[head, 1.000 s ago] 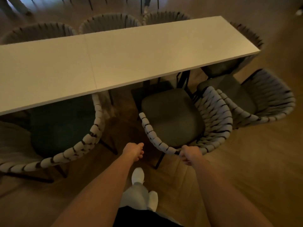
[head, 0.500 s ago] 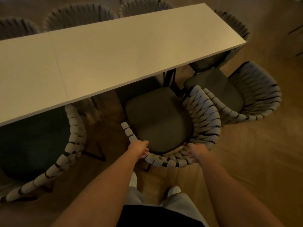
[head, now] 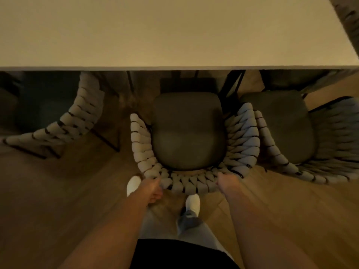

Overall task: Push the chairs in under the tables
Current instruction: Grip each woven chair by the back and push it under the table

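Two neighbouring chairs (head: 291, 129) flank the gripped chair (head: 188, 133), right one touching.

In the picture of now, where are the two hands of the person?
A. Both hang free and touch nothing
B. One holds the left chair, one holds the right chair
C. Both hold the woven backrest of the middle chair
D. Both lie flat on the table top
C: the left hand and the right hand both grip the rear curve of the woven backrest of the middle chair.

Woven-back chair (head: 189, 133) — seat front just short of table (head: 155, 32) edge.
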Available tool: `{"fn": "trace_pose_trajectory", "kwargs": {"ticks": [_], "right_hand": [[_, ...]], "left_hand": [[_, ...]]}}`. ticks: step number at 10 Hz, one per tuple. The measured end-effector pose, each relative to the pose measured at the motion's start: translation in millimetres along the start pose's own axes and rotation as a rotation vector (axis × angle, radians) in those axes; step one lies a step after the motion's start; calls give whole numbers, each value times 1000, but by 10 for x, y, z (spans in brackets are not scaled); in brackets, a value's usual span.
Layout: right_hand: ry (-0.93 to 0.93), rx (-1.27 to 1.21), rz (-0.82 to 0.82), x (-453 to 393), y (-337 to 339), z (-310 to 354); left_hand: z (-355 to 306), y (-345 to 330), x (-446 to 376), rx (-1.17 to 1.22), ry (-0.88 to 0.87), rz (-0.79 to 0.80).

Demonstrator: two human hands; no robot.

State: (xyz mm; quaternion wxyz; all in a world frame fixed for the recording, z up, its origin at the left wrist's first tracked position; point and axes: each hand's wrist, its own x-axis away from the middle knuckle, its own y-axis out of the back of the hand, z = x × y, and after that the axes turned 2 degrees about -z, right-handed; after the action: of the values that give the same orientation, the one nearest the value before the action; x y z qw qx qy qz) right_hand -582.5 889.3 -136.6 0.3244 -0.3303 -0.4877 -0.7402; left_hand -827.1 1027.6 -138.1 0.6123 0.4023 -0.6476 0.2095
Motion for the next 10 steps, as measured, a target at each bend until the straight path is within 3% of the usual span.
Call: {"fn": "trace_pose_trajectory", "kwargs": {"ticks": [2, 3, 4, 5, 6, 7, 10], "right_hand": [[-315, -14, 154, -90, 229, -471], [-295, -194, 112, -345, 163, -594], [-298, -558, 116, -446, 110, -518], [-344, -851, 139, -522, 75, -430], [-410, -987, 118, -607, -10, -438], [-433, -1056, 106, -661, -103, -435], [-422, -981, 48, -570, -119, -336]], "left_hand": [[387, -578, -206, 182, 5, -11], [423, -682, -407, 494, 19, 19], [378, -707, -441, 677, 13, 73], [350, -734, -503, 776, 50, 77], [332, -799, -694, 747, 47, 55], [507, -718, -1331, 910, 133, 5], [180, -630, -704, 1029, 103, -25]]}}
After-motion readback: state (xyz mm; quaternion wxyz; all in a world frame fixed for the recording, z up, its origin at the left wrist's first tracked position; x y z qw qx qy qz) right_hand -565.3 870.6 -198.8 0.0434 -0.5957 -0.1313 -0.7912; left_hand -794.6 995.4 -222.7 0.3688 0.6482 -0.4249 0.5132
